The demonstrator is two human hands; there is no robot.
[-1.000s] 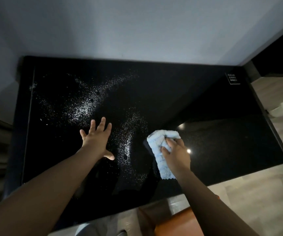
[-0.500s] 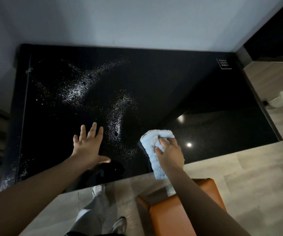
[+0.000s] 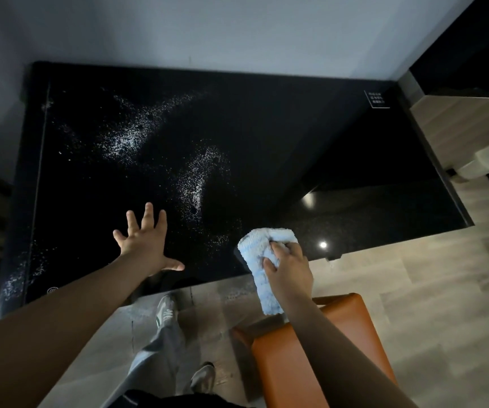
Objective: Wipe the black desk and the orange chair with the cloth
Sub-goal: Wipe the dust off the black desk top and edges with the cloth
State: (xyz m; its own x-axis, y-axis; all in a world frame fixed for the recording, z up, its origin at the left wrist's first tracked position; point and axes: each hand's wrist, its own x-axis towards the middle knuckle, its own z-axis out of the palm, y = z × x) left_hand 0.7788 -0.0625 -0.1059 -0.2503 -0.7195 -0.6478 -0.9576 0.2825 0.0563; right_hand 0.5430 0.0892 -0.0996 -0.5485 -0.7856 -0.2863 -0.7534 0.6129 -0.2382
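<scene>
A folded light-blue cloth (image 3: 262,262) sits at the near edge of the black desk (image 3: 296,142), gripped by the right hand (image 3: 288,267) with curled fingers; the left hand (image 3: 144,245) lies flat, fingers spread, beside scattered white powder (image 3: 199,184); the orange chair (image 3: 310,357) stands below on the wood-look floor (image 3: 428,290).

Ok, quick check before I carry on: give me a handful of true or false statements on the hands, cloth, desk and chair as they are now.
1. The right hand grips the light blue cloth. True.
2. The left hand holds a spray bottle. False: it is spread open, holding nothing.
3. White specks lie on the black desk. True.
4. The orange chair stands on the desk. False: it is on the floor, by the desk's near edge.
</scene>
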